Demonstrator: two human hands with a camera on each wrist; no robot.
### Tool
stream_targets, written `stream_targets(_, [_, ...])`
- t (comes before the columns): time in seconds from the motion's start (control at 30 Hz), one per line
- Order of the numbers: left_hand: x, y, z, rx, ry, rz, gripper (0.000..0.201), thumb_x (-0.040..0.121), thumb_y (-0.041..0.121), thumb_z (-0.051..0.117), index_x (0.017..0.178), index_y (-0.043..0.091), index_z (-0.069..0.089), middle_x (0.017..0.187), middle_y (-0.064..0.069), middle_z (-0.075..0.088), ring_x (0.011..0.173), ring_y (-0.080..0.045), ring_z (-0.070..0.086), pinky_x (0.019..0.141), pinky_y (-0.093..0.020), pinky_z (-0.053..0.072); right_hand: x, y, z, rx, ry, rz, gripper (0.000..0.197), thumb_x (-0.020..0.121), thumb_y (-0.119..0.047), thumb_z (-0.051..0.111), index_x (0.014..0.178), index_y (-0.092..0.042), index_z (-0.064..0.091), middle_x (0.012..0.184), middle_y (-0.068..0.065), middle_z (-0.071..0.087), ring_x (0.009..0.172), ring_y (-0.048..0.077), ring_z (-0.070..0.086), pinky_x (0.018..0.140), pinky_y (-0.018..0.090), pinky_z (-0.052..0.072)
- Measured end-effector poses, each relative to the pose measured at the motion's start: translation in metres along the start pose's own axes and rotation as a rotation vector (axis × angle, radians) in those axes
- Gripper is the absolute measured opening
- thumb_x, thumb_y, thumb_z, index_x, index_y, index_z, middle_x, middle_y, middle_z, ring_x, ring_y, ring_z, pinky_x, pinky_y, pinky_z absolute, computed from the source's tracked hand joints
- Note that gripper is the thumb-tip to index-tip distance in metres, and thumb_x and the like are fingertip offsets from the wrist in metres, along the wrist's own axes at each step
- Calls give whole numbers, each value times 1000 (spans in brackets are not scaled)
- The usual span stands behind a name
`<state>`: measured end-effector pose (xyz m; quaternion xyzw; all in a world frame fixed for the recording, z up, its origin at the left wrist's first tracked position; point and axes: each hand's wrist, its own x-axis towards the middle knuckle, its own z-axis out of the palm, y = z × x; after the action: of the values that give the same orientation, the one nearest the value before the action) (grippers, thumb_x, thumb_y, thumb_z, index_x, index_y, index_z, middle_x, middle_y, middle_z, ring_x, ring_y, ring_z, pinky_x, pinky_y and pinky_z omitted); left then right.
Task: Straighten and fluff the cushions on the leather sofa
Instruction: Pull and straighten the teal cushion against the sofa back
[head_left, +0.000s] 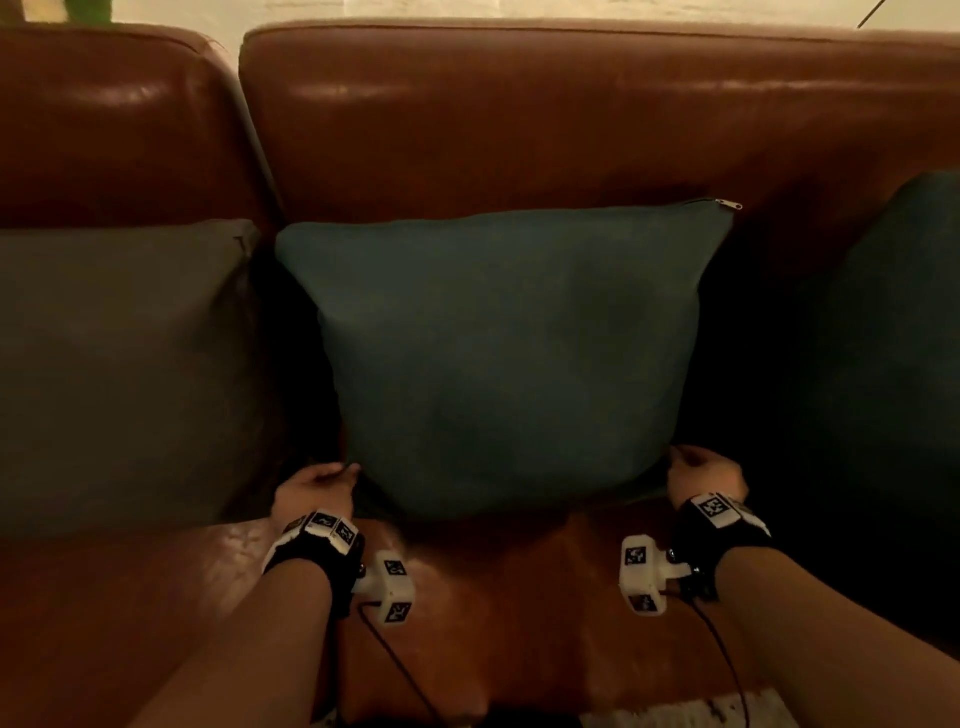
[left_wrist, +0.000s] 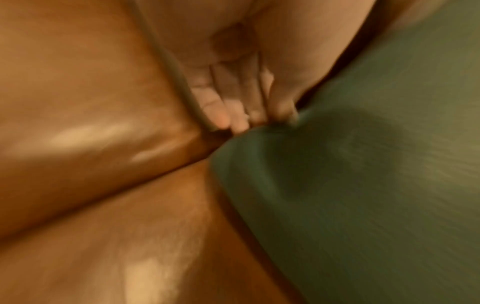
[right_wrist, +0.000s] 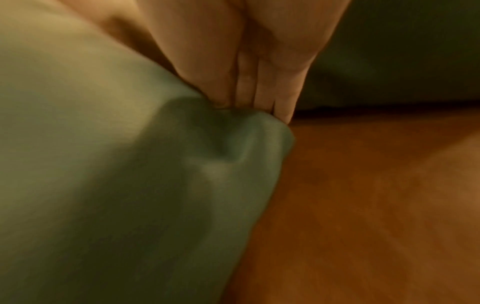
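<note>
**Both hands pinch the teal cushion's lower corners**

The teal cushion (head_left: 498, 353) stands upright on the seat of the brown leather sofa (head_left: 519, 119), leaning on the backrest, zipper along its top edge. The left hand (head_left: 317, 488) pinches its lower left corner, fingers (left_wrist: 233, 115) bunched on the fabric. The right hand (head_left: 701, 475) pinches the lower right corner the same way. A grey cushion (head_left: 119, 364) sits just beside it on the left; a dark cushion (head_left: 904, 338) leans at the right.
</note>
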<state>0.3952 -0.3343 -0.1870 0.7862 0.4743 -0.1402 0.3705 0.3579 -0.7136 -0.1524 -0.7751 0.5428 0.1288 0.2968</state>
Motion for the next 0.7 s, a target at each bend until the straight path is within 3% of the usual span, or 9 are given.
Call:
stream_targets(0.1, [-24,10,-12,120,54,329,27,95,21,50,115,10,65,115,-21,64,109,-41,58,94,-41,45,-27,-6,-12,60,75,-235,37,99,-25,49,136,-21,55,129,14,60,113,32,58,92,34,46])
stream_targets(0.2, [-75,25,-27,165,174,928,32,90,22,45,116,9,60,122,-16,59,117,-38,52,102,-42,38,-70,-20,-21,166,228,-828,40,94,-19,52,133,-12,55,135,12,54,127,27,49,111,30,33])
stream_targets(0.27, [-110,52,-22,284,189,1230,43,91,29,45,132,18,51,144,-10,47,138,-36,37,114,-46,27,-98,-36,-3,0,202,-1201,47,90,-22,53,136,-12,53,145,11,47,139,26,38,118,39,24])
stream_targets(0.37, [-121,115,6,437,93,1408,58,94,37,40,150,30,28,161,1,19,151,-30,9,122,-49,8,-105,-79,35,-367,172,-1539,58,90,-36,53,144,-18,44,158,8,28,148,27,20,120,52,13])
stream_targets(0.47, [-83,145,22,688,105,1457,62,95,43,37,153,34,19,163,4,12,151,-26,5,123,-45,5,-64,-111,36,-617,234,-1583,62,94,-51,42,150,-27,33,161,4,19,150,23,14,121,48,12])
stream_targets(0.6, [-53,136,5,780,179,1362,64,94,49,35,154,36,15,163,6,10,151,-26,7,121,-54,6,-21,-103,0,-674,291,-1328,69,94,-57,33,155,-33,12,163,-6,9,151,19,6,121,49,8])
stream_targets(0.7, [-57,131,-10,785,202,1266,64,95,49,29,154,36,9,164,7,6,151,-27,2,118,-61,9,-15,-95,-21,-699,291,-1214,65,96,-60,16,155,-35,3,164,-8,4,151,18,-4,120,54,4])
